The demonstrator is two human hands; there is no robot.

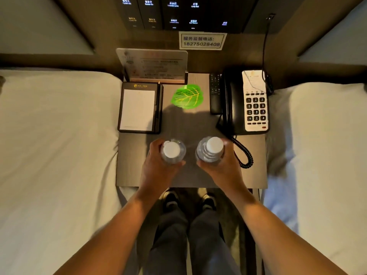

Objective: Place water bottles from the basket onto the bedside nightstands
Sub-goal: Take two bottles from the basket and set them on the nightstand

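Seen from above, two clear water bottles with white caps stand upright side by side over the front middle of the grey nightstand (131,171). My left hand (156,167) is wrapped around the left water bottle (172,150). My right hand (224,165) grips the right water bottle (211,148). Whether the bottle bases touch the tabletop is hidden by the bottles themselves. No basket is in view.
On the nightstand lie a black notepad holder (139,108), a standing info card (153,65), a green leaf-shaped card (186,97), a remote (215,94) and a black telephone (246,102) with a coiled cord (245,155). White beds (55,135) flank both sides.
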